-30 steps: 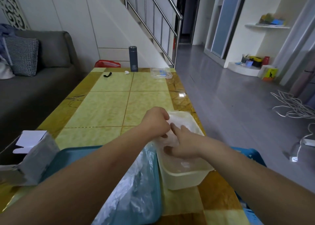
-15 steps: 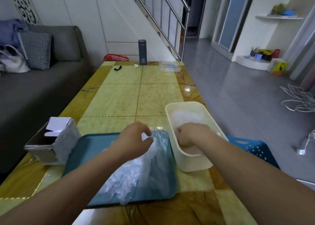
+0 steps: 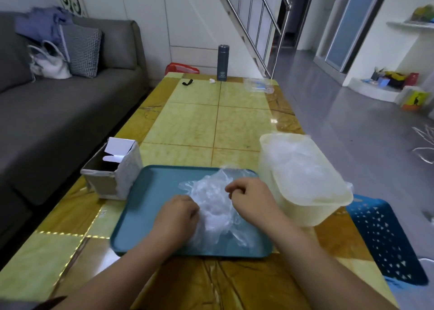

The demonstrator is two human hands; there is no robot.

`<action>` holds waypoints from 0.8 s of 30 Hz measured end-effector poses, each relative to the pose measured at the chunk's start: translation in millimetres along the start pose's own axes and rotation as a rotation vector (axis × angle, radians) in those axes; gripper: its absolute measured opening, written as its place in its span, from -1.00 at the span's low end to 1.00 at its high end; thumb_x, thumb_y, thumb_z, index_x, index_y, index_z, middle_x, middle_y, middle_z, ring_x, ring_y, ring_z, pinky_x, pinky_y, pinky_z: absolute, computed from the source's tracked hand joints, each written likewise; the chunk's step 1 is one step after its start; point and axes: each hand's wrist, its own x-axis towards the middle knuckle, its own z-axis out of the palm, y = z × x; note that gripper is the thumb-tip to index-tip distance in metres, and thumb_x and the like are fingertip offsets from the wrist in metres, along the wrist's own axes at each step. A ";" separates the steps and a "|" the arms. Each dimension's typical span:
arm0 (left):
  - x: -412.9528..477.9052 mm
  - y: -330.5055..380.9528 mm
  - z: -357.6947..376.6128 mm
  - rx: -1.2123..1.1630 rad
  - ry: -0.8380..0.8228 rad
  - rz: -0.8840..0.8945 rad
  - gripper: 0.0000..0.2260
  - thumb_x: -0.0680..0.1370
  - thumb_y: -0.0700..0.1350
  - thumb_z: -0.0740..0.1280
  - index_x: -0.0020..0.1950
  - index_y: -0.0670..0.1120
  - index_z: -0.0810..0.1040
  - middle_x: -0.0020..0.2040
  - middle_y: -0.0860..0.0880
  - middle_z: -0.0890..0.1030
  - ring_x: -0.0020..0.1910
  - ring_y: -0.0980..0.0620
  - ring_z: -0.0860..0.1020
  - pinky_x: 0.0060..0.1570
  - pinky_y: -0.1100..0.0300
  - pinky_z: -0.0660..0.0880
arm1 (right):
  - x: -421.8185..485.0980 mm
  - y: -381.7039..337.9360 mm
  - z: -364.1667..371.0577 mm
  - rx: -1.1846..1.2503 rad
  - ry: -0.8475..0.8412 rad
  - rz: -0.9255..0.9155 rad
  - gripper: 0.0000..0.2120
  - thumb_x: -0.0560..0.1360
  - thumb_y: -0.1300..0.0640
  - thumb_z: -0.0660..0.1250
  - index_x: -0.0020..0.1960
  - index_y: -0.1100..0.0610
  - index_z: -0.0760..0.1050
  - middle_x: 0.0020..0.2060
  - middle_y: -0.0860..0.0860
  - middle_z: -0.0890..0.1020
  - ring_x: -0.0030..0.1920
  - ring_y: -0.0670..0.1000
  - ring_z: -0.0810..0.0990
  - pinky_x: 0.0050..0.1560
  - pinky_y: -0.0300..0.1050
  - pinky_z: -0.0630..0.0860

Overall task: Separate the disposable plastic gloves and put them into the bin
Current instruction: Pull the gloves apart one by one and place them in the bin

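A crumpled pile of clear plastic gloves (image 3: 215, 206) lies on the teal tray (image 3: 150, 192) at the near middle of the table. My left hand (image 3: 178, 214) sits on the pile's left side with its fingers curled into the plastic. At the pile's upper right edge, my right hand (image 3: 252, 198) pinches the film with curled fingers. Right of the tray stands the cream plastic bin (image 3: 328, 206), with more clear gloves (image 3: 298, 159) inside it.
An open cardboard box (image 3: 112, 173) stands left of the tray. A dark flask (image 3: 222, 62), a black clip (image 3: 187, 82) and a clear packet (image 3: 258, 86) sit at the table's far end. A blue perforated basket (image 3: 385, 241) is beside the table on the right, and a grey sofa (image 3: 58, 112) on the left.
My right hand has left the bin and come over to the glove pile on the tray. My left hand has lowered onto the pile's left side.
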 end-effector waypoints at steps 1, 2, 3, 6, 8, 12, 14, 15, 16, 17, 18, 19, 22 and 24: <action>0.0 -2.1 -0.8 -0.052 0.005 -0.022 -0.84 0.43 -0.07 0.30 -0.27 -0.08 0.64 -0.18 0.00 0.64 -0.10 -0.12 0.59 -0.15 0.04 0.53 | 0.4 8.8 7.5 0.039 0.012 0.031 -0.67 0.51 0.22 0.21 0.08 -0.03 0.68 -0.08 -0.10 0.71 -0.18 -0.13 0.62 -0.14 -0.21 0.55; 1.2 -4.7 -5.3 -0.111 0.015 -0.058 -0.83 0.44 -0.08 0.32 -0.23 -0.08 0.68 -0.16 0.00 0.67 -0.09 -0.09 0.62 -0.12 0.04 0.55 | 4.2 13.7 14.9 0.078 0.026 0.050 -0.70 0.53 0.22 0.22 0.05 -0.03 0.67 -0.16 -0.10 0.68 -0.26 -0.12 0.60 -0.23 -0.24 0.50; 2.3 -3.8 -11.3 -0.180 0.036 -0.094 -0.85 0.45 -0.08 0.36 -0.18 -0.06 0.72 -0.15 0.02 0.70 -0.09 -0.03 0.64 -0.10 0.07 0.56 | 5.4 17.0 16.9 0.113 0.046 0.063 -0.76 0.55 0.20 0.23 0.00 -0.04 0.64 -0.23 -0.08 0.66 -0.31 -0.09 0.59 -0.30 -0.22 0.49; 4.3 3.3 -28.3 -0.373 0.185 -0.162 -0.95 0.44 -0.06 0.46 -0.21 0.05 0.72 -0.22 0.15 0.70 -0.19 0.20 0.62 -0.15 0.24 0.52 | 11.6 17.9 17.2 0.233 0.081 0.092 -0.76 0.59 -0.05 0.32 -0.11 0.11 0.58 -0.25 0.07 0.65 -0.20 0.10 0.67 -0.15 0.02 0.68; 2.2 9.4 -36.7 -0.458 0.260 -0.167 -0.90 0.43 -0.08 0.49 -0.27 0.08 0.65 -0.25 0.18 0.65 -0.19 0.21 0.60 -0.19 0.31 0.46 | 13.5 18.3 14.3 0.336 -0.001 0.187 -0.47 0.50 -0.33 0.36 -0.07 0.18 0.61 -0.20 0.12 0.69 -0.15 0.13 0.71 -0.06 0.07 0.71; -13.2 24.8 -41.9 -0.524 0.291 -0.034 -0.94 0.39 -0.02 0.42 -0.28 0.08 0.58 -0.25 0.18 0.61 -0.17 0.15 0.59 -0.20 0.29 0.47 | 12.9 24.4 10.9 0.720 -0.287 0.368 -0.26 0.35 -0.41 0.45 0.20 0.20 0.63 0.06 0.20 0.73 0.08 0.21 0.72 0.22 0.25 0.61; -20.2 31.7 -37.0 -0.489 0.245 0.009 -0.94 0.39 0.02 0.40 -0.28 0.09 0.56 -0.24 0.18 0.58 -0.14 0.16 0.57 -0.19 0.33 0.44 | 13.3 29.1 10.9 0.774 -0.273 0.311 -0.20 0.31 -0.42 0.48 0.24 0.21 0.62 0.12 0.20 0.71 0.16 0.23 0.69 0.31 0.31 0.52; -22.1 33.4 -32.6 -0.440 0.227 0.029 -0.92 0.40 0.03 0.39 -0.28 0.09 0.55 -0.24 0.18 0.55 -0.13 0.17 0.54 -0.18 0.33 0.43 | 13.4 30.8 10.2 0.784 -0.268 0.283 -0.21 0.31 -0.43 0.47 0.23 0.20 0.62 0.13 0.20 0.71 0.18 0.23 0.68 0.32 0.29 0.52; -22.8 33.7 -27.0 -0.383 0.218 0.048 -0.91 0.41 0.04 0.38 -0.27 0.09 0.54 -0.23 0.18 0.53 -0.13 0.18 0.52 -0.15 0.29 0.44 | 12.3 30.0 8.6 0.800 -0.269 0.256 -0.25 0.33 -0.40 0.45 0.22 0.20 0.64 0.12 0.18 0.71 0.18 0.21 0.68 0.30 0.24 0.53; -22.9 33.4 -21.2 -0.338 0.218 0.066 -0.90 0.43 0.05 0.37 -0.26 0.08 0.54 -0.22 0.17 0.52 -0.12 0.17 0.50 -0.13 0.24 0.46 | 10.8 28.9 7.0 0.813 -0.277 0.227 -0.32 0.36 -0.34 0.43 0.19 0.21 0.65 0.10 0.17 0.72 0.15 0.19 0.69 0.26 0.18 0.55; -23.4 33.0 -16.7 -0.311 0.213 0.081 -0.90 0.45 0.06 0.37 -0.24 0.08 0.54 -0.21 0.16 0.51 -0.12 0.17 0.49 -0.11 0.19 0.49 | 8.9 28.1 6.6 0.813 -0.279 0.208 -0.38 0.38 -0.26 0.44 0.16 0.24 0.66 0.07 0.18 0.73 0.10 0.17 0.71 0.20 0.12 0.58; -24.0 33.1 -12.5 -0.311 0.197 0.106 -0.90 0.46 0.07 0.37 -0.21 0.08 0.55 -0.19 0.16 0.50 -0.10 0.16 0.50 -0.10 0.16 0.50 | 7.1 29.3 7.5 0.800 -0.268 0.193 -0.47 0.41 -0.17 0.48 0.13 0.26 0.66 0.03 0.19 0.74 0.05 0.16 0.72 0.14 0.06 0.61; -27.4 39.8 -11.1 -0.415 0.100 0.179 -0.84 0.49 0.13 0.42 -0.18 0.09 0.58 -0.16 0.18 0.55 -0.09 0.19 0.55 -0.12 0.25 0.48 | 4.2 35.3 15.4 0.754 -0.185 0.190 -0.73 0.46 0.11 0.54 0.06 0.28 0.68 -0.06 0.19 0.75 -0.02 0.13 0.72 -0.02 -0.08 0.61; -25.2 42.9 -13.9 -0.527 0.151 0.069 -0.76 0.48 0.18 0.44 -0.24 0.06 0.54 -0.23 0.16 0.58 -0.17 0.18 0.58 -0.20 0.33 0.43 | 3.8 37.4 16.5 0.786 -0.157 0.219 -0.79 0.50 0.24 0.50 0.07 0.34 0.65 -0.08 0.25 0.74 -0.07 0.16 0.72 -0.06 -0.08 0.64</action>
